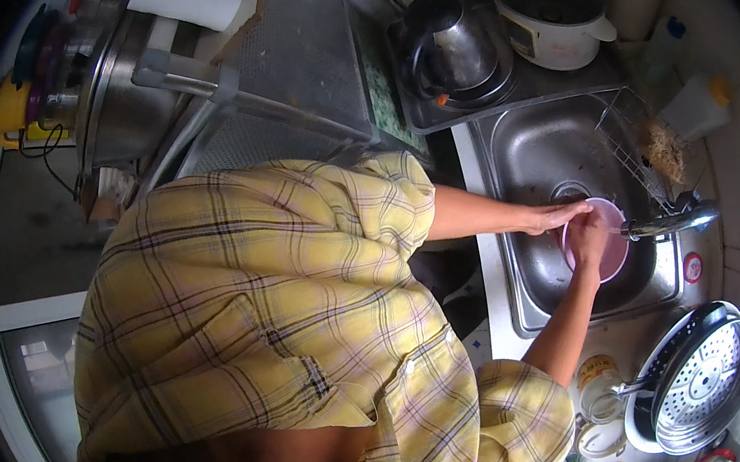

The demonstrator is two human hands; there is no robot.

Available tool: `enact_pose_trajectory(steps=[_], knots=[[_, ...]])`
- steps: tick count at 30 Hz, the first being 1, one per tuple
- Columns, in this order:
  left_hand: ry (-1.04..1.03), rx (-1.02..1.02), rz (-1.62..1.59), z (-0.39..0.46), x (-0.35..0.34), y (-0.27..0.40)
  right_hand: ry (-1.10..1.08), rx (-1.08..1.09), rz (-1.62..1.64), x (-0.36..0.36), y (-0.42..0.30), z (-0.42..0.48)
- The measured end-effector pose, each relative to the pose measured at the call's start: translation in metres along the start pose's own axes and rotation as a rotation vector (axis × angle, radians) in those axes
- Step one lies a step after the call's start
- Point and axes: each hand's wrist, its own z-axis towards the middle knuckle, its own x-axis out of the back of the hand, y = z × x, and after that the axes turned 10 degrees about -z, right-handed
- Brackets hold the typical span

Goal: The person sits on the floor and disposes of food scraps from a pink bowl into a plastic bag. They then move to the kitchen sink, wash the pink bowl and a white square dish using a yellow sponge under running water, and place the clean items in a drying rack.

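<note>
A pink bowl [614, 256] is in the stainless steel sink [541, 138], below the spout of a chrome faucet [669, 225]. My left hand [557, 217] lies at the bowl's near rim with its fingers extended; whether it grips the rim cannot be told. My right hand [588, 233] reaches down into the bowl, its fingers partly hidden and blurred, so what it touches there cannot be made out. The sink drain [570, 190] shows partly beside the bowl.
A wire rack [629, 155] spans the sink's far side, near a tan scrubber [664, 151]. A metal kettle [465, 52] and a white pot [559, 46] stand beyond the sink. On the right are a perforated steamer tray [708, 380] and a glass jar [599, 398].
</note>
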Motion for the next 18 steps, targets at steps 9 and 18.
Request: enact_pose_trajectory(steps=[9,18], knots=[[0.040,0.073,-0.008,-0.010,0.002,0.001,-0.052,-0.214,0.272,0.011,-0.034,-0.013],[-0.048,-0.293,0.536,0.016,-0.003,0.033,0.429,-0.180,0.278,0.020,-0.077,-0.081]])
